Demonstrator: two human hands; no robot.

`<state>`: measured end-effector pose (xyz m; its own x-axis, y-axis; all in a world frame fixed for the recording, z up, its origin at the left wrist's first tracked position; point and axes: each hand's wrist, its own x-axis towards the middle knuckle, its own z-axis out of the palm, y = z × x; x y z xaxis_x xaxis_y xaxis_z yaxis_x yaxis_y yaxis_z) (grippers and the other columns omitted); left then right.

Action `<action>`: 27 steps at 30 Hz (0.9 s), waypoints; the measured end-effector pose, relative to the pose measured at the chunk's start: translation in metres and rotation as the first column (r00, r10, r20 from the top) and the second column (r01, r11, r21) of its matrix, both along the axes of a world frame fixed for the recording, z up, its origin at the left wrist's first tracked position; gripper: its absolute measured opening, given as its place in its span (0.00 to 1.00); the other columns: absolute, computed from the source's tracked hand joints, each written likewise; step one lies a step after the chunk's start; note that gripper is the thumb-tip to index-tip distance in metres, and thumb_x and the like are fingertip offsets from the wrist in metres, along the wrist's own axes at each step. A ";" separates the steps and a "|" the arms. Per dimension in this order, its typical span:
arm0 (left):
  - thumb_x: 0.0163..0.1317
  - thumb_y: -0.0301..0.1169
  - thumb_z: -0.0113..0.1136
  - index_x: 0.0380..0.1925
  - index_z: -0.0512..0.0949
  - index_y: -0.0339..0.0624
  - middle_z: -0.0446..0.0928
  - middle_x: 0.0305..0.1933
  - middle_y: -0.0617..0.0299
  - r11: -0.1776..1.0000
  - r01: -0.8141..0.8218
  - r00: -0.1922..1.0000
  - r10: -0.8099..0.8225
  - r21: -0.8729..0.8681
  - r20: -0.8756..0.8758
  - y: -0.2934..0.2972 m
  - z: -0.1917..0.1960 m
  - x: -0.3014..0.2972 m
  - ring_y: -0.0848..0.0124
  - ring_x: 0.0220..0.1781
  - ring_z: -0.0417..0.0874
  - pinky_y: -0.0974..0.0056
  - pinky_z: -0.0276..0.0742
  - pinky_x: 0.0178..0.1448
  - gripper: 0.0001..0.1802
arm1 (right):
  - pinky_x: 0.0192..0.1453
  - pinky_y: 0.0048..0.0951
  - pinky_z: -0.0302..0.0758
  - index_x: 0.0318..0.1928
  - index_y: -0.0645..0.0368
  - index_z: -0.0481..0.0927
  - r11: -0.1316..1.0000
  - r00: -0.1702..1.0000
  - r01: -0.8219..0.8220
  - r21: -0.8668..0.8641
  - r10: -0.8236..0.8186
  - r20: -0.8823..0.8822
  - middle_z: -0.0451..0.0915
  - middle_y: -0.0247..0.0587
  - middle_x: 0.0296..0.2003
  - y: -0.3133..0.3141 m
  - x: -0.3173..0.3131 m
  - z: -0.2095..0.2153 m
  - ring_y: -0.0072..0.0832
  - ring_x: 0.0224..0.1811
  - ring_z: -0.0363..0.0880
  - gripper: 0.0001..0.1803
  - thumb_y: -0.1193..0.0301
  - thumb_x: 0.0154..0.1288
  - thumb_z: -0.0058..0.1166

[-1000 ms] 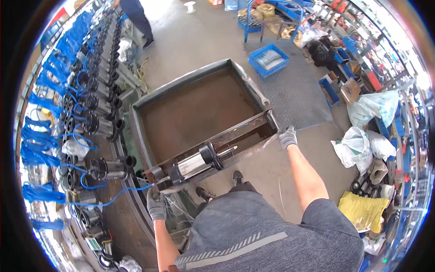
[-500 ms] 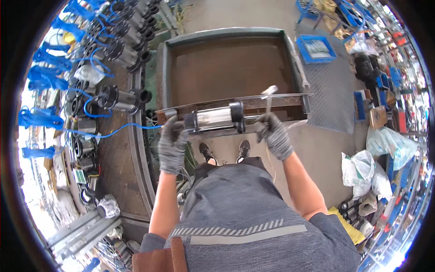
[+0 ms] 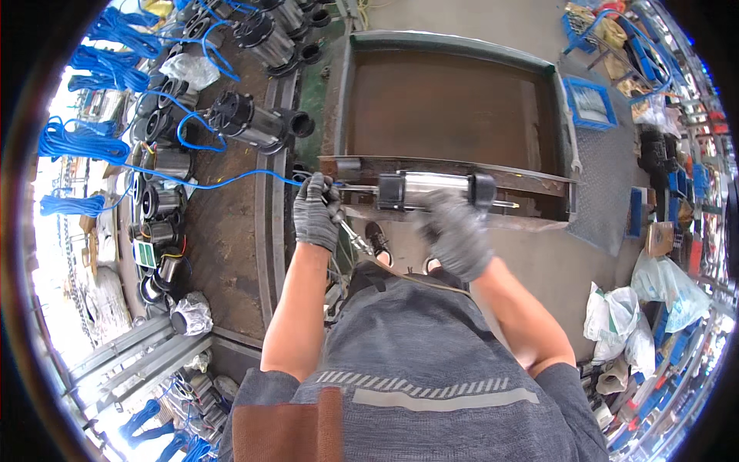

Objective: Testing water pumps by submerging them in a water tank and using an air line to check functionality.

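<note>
One hose fitting (image 3: 353, 234), left hand (image 3: 313, 215) clasping; right hand (image 3: 459, 240) (blurred, grip unclear) near cylinder (image 3: 436, 182).

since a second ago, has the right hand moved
Yes: the right hand has moved left, from the near right corner of the metal tray to the near side of the silver cylinder.

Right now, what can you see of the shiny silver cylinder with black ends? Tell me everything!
The silver cylinder looks like shiny metal, with a thick black piece at each end. A thin rod shows beyond both ends. It lies on its side, left to right, over the near part of the tray. The blurred right hand covers some of its lower side, and I can't tell if they touch.
</note>
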<state>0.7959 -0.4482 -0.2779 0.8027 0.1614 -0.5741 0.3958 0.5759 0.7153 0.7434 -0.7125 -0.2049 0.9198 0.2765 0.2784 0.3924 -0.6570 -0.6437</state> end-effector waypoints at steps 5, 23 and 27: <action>0.75 0.43 0.57 0.30 0.75 0.50 0.71 0.18 0.67 0.984 0.098 0.976 -0.066 0.148 -0.207 0.050 -0.046 0.027 0.77 0.09 0.62 0.70 0.55 0.11 0.15 | 0.47 0.42 0.80 0.43 0.60 0.85 0.954 0.959 0.281 -0.100 -0.282 0.008 0.85 0.49 0.35 -0.055 0.047 -0.019 0.45 0.38 0.84 0.09 0.70 0.65 0.62; 0.74 0.43 0.59 0.35 0.77 0.51 0.75 0.19 0.69 0.875 0.483 0.848 -0.459 0.029 -0.266 0.055 -0.082 0.052 0.79 0.11 0.67 0.72 0.57 0.12 0.12 | 0.48 0.36 0.81 0.42 0.62 0.85 0.920 0.868 0.381 -0.094 -0.391 -0.306 0.86 0.50 0.37 -0.055 0.066 -0.045 0.42 0.38 0.86 0.07 0.74 0.67 0.58; 0.74 0.44 0.59 0.35 0.77 0.51 0.74 0.18 0.71 0.856 0.514 0.832 -0.482 0.053 -0.276 0.052 -0.079 0.053 0.79 0.11 0.68 0.72 0.59 0.13 0.12 | 0.47 0.37 0.80 0.41 0.61 0.85 0.924 0.892 0.368 -0.101 -0.382 -0.241 0.85 0.50 0.36 -0.056 0.065 -0.048 0.43 0.38 0.85 0.07 0.75 0.65 0.58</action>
<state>0.8487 -0.3964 -0.3570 0.6296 -0.1418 -0.7639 0.7757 0.1695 0.6079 0.8081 -0.7681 -0.2527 0.9953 -0.0951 0.0194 -0.0598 -0.7577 -0.6498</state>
